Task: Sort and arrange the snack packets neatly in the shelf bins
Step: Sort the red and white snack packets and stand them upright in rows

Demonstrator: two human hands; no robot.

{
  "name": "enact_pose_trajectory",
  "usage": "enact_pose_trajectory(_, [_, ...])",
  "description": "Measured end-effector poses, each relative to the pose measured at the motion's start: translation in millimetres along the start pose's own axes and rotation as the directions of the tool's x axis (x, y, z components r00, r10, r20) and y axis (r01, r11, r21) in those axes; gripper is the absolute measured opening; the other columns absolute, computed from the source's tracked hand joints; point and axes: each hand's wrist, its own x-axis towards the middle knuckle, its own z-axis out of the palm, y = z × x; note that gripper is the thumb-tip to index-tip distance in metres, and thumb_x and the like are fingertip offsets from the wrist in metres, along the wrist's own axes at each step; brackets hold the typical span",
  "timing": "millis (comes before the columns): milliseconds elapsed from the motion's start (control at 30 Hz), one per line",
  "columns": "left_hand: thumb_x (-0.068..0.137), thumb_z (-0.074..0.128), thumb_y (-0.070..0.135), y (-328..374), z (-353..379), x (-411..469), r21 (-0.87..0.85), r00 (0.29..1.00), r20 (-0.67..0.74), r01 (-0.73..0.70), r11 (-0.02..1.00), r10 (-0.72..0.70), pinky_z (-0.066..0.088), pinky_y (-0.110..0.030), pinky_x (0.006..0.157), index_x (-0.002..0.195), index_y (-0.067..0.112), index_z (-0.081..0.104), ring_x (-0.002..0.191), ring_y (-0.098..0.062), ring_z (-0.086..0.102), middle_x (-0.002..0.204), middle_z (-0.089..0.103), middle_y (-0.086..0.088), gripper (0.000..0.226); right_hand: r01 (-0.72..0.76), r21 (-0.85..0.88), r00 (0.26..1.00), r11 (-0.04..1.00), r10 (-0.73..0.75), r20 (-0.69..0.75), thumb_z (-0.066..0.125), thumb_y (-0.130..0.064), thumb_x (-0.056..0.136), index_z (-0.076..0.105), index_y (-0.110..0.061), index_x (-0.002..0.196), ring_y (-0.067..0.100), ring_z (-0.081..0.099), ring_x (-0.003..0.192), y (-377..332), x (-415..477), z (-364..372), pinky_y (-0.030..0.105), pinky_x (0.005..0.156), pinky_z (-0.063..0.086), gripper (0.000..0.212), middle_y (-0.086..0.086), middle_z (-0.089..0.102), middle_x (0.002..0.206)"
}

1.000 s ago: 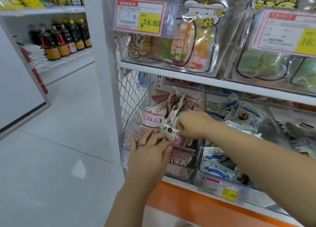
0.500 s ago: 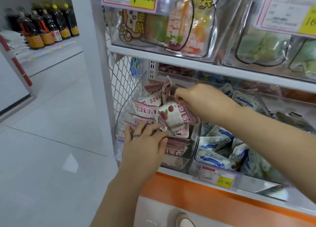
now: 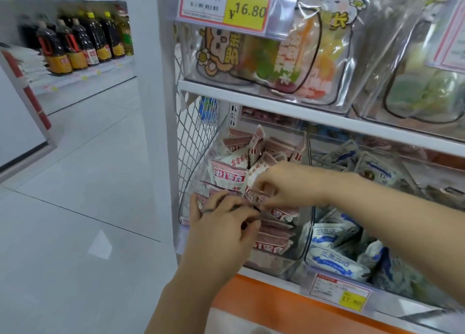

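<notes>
I count two hands: left hand [image 3: 221,235] and right hand [image 3: 286,185]. Two clear bins [image 3: 274,264] hold small packets, one pink packets [image 3: 229,175], one blue packets [image 3: 329,260]. Three price tags [image 3: 226,4] show.

Lower shelf [image 3: 264,308] holds 2 clear bins: left bin [image 3: 198,162] pink pkts [image 3: 229,175], right bin [image 3: 332,138] blue-white pkts [image 3: 329,260].

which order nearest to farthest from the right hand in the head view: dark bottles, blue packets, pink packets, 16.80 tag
1. pink packets, left bin, in the right hand
2. blue packets, next bin to the right
3. 16.80 tag, shelf above
4. dark bottles, far shelf across the aisle, left
</notes>
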Motion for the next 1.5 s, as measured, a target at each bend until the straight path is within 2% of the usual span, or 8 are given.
enact_pose_trajectory(200, [0.08, 0.023, 0.057, -1, 3, 3, 0.014, 0.997, -0.072, -0.026, 1.0, 0.027, -0.017, -0.041, 0.107, 0.115, 0.042, 0.059, 0.127, -0.002, 0.029, 0.122, 0.05, 0.023, 0.052, -0.027, -0.172, 0.999, 0.985, 0.034, 0.04, 0.048, -0.007, 0.085, 0.061, -0.018, 0.094, 0.021, 0.057, 0.076, -3, -10, 10, 0.036, 0.066, 0.05, 0.02, 0.0, 0.061, 0.084])
enact_pose_trajectory(367, [0.082, 0.04, 0.041, 5, 11, 6, 0.077, 0.989, -0.127, -0.06, 0.995, 0.07, 0.022, -0.06, 0.104, 0.112, 0.033, 0.062, 0.119, -0.01, 0.048, 0.111, 0.064, 0.018, 0.038, -0.026, -0.189, 0.993, 0.982, 0.047, 0.105, 0.046, -0.003, 0.085, 0.058, -0.013, 0.079, 0.026, 0.053, 0.068, -1, 4, 17, 0.037, 0.067, 0.051, 0.017, 0.001, 0.05, 0.066])
enact_pose_trajectory(600, [0.084, 0.037, 0.039, 4, 20, 11, 0.094, 0.981, -0.153, -0.104, 0.99, 0.117, 0.009, -0.05, 0.106, 0.095, 0.035, 0.067, 0.112, -0.013, 0.059, 0.097, 0.068, 0.021, 0.032, -0.061, 0.229, 0.997, 0.971, 0.071, -0.033, 0.055, -0.019, 0.092, 0.065, -0.022, 0.115, 0.001, 0.063, 0.095, 18, -15, -19, 0.02, 0.09, 0.049, 0.025, -0.009, 0.068, 0.11])
enact_pose_trajectory(700, [0.083, 0.036, 0.04, 3, 21, 10, 0.083, 0.981, -0.157, -0.105, 0.991, 0.117, 0.007, -0.048, 0.108, 0.09, 0.036, 0.067, 0.112, -0.012, 0.059, 0.093, 0.067, 0.022, 0.032, -0.108, 0.067, 0.974, 0.992, 0.119, -0.193, 0.054, -0.019, 0.092, 0.06, -0.021, 0.122, 0.01, 0.061, 0.099, 20, 7, -14, 0.021, 0.088, 0.046, 0.031, -0.003, 0.064, 0.117])
enact_pose_trajectory(867, [0.082, 0.024, 0.044, 3, 16, 10, -0.012, 0.987, -0.132, -0.096, 0.995, 0.094, -0.014, -0.041, 0.112, 0.095, 0.033, 0.069, 0.125, -0.008, 0.046, 0.099, 0.066, 0.02, 0.048, -0.243, -0.241, 0.97, 0.939, 0.24, -0.045, 0.061, -0.046, 0.084, 0.052, -0.019, 0.123, 0.023, 0.057, 0.096, 23, 41, -2, 0.035, 0.083, 0.049, 0.049, 0.003, 0.059, 0.112])
enact_pose_trajectory(1067, [0.079, 0.036, 0.04, -2, 19, 11, 0.009, 0.982, -0.154, -0.106, 0.994, 0.106, -0.001, -0.038, 0.111, 0.08, 0.034, 0.069, 0.112, -0.007, 0.057, 0.083, 0.066, 0.024, 0.034, -0.267, -0.137, 0.955, 0.954, 0.243, -0.172, 0.071, -0.043, 0.074, 0.058, -0.017, 0.114, 0.02, 0.048, 0.103, 22, 46, -4, 0.031, 0.087, 0.043, 0.05, 0.002, 0.054, 0.109])
enact_pose_trajectory(1267, [0.078, 0.038, 0.038, -1, 20, 11, 0.044, 0.976, -0.178, -0.12, 0.992, 0.126, 0.009, -0.042, 0.108, 0.077, 0.036, 0.068, 0.107, -0.008, 0.061, 0.079, 0.064, 0.025, 0.03, -0.151, 0.308, 0.952, 0.939, 0.222, -0.21, 0.067, -0.023, 0.085, 0.049, -0.018, 0.08, 0.0, 0.055, 0.046, 3, 38, 9, 0.017, 0.046, 0.037, 0.019, -0.008, 0.056, 0.066])
enact_pose_trajectory(1500, [0.08, 0.033, 0.04, 1, 16, 10, 0.0, 0.986, -0.13, -0.103, 0.995, 0.102, -0.001, -0.041, 0.111, 0.085, 0.034, 0.069, 0.114, -0.009, 0.057, 0.086, 0.067, 0.022, 0.037, -0.226, 0.319, 0.971, 0.92, 0.24, -0.004, 0.07, -0.018, 0.08, 0.051, -0.018, 0.123, 0.013, 0.054, 0.096, 10, 33, 0, 0.023, 0.076, 0.042, 0.047, -0.001, 0.053, 0.122])
